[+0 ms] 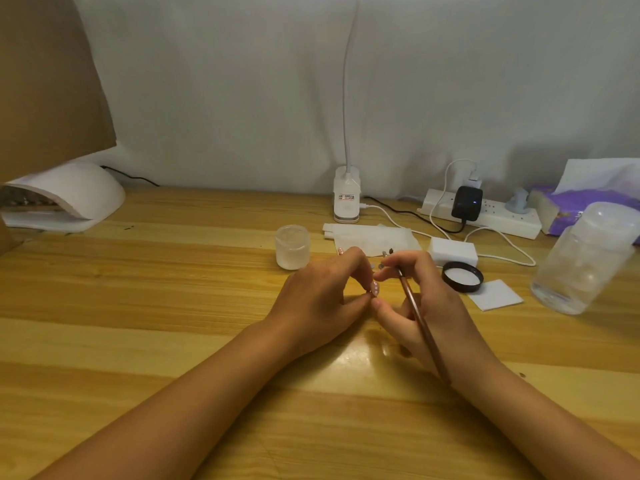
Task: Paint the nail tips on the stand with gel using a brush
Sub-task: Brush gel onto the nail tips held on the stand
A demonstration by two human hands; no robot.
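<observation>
While both forearms lie across the wooden table (pixel 138 306), the hands meet just in front of the frosted jar (pixel 292 247), which serves as landmark here. Left hand (pixel 322 299): fingers curled, thumb and fingertips pinching a small pink nail tip (pixel 375 288) with pale dots, held just right of and nearer than the jar. Right hand (pixel 426 306): fingers curled round a brown-handled brush (pixel 420 317), shaft running back along the hand toward the wrist, bristle end hidden among the fingertips. The right thumb tip comes up against the left thumb beneath the nail tip. A few more small nail tips (pixel 381 263) show between the two hands; what they sit on cannot be made out.

Right of the jar: folded white paper (pixel 374 237), then a white block (pixel 453 251), a black lid (pixel 462 276) lying upturned, and a white square pad (pixel 495 294) just beyond it. Far right of the jar, a large clear bottle (pixel 585 258). Behind the jar and to its right, a white clip lamp base (pixel 346 199), a power strip (pixel 485 216) with a black adapter plugged in, and a purple tissue pack (pixel 568 209). Far left of the jar, a white nail curing lamp (pixel 69 195).
</observation>
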